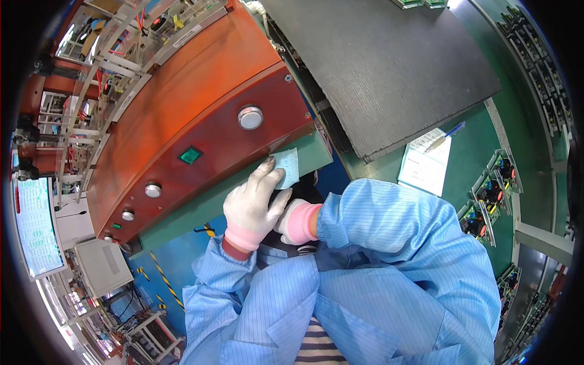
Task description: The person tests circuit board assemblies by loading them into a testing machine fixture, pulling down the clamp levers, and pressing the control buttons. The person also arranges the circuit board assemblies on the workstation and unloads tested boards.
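Observation:
My left hand [254, 204], in a white glove with a pink cuff, has its fingertips on the left part of a light blue paper slip [288, 166]. The slip lies against the green ledge [312, 151] in front of the red machine panel. Its thumb bends in close to the slip's lower corner. My right hand [298, 222], gloved the same way, is tucked just below and beside the left one. Its fingers are mostly hidden, so whether they grip anything does not show.
The red machine [201, 140] with round white buttons and a green switch rises beyond my hands. A black mat [395, 67] is at the upper right. A pen [447, 135] rests on a printed sheet [424, 167]. Circuit boards [490, 198] stand along the right side.

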A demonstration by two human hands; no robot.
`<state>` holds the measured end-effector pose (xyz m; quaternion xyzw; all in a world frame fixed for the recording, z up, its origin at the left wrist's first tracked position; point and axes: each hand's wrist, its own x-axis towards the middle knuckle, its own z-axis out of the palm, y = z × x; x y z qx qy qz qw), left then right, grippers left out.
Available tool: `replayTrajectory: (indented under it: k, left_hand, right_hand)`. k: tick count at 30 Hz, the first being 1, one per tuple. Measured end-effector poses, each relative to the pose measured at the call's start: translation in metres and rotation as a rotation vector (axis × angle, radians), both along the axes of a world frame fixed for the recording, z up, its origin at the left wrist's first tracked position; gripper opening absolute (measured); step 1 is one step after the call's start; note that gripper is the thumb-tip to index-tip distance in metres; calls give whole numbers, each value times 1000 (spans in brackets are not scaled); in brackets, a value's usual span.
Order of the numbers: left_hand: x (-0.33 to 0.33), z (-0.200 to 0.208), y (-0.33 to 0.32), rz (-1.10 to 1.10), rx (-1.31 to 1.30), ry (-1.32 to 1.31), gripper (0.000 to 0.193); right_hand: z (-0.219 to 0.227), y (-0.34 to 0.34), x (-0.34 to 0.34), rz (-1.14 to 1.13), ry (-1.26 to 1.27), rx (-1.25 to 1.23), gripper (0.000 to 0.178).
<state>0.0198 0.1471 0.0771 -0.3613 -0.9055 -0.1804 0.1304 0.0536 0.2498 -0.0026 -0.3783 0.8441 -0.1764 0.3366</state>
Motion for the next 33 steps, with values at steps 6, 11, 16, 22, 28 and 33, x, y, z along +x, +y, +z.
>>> replayTrajectory:
  k: [6, 11, 16, 22, 28, 33]
  left_hand:
    - [0, -14, -9, 1, 58, 111, 27]
    - [1, -13, -6, 28, 113, 64, 27]
    - [-1, -14, -3, 39, 127, 104, 26]
    - [-2, -19, -4, 88, 201, 147, 25]
    - [-1, -20, 0, 94, 236, 146, 26]
    - [-4, -19, 4, 36, 190, 128, 25]
  right_hand:
    - [4, 2, -2, 22, -4, 3, 32]
    - [3, 1, 0, 35, -3, -14, 33]
    - [2, 0, -1, 40, -25, -2, 34]
    - [1, 0, 0, 32, -23, 13, 33]
    - [5, 3, 0, 19, -7, 7, 33]
    - [9, 4, 1, 5, 11, 4, 34]
